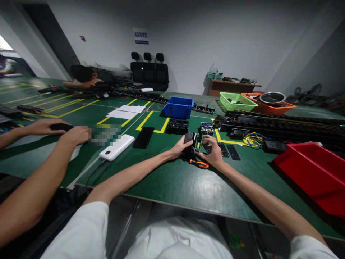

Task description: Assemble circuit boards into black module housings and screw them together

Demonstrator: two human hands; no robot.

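Note:
Above the green table, my left hand (179, 147) grips a small black plastic housing (189, 139). My right hand (213, 152) pinches a green circuit board (198, 144) by its edges, close against the right side of the housing. Whether board and housing are joined I cannot tell. Just below them lies a screwdriver (198, 164) with an orange and black handle. Flat black plates (233, 152) rest to the right of my right hand. Behind my hands stand a dark module (178, 126) and a second, lighter one (207, 127).
A black phone (143, 137) and a white power bank (116, 147) lie to the left. Past them are a co-worker's hands (75, 138). A blue bin (179, 107) stands behind, a red bin (315, 172) at right. Long black rails with wires (280, 124) lie at back right.

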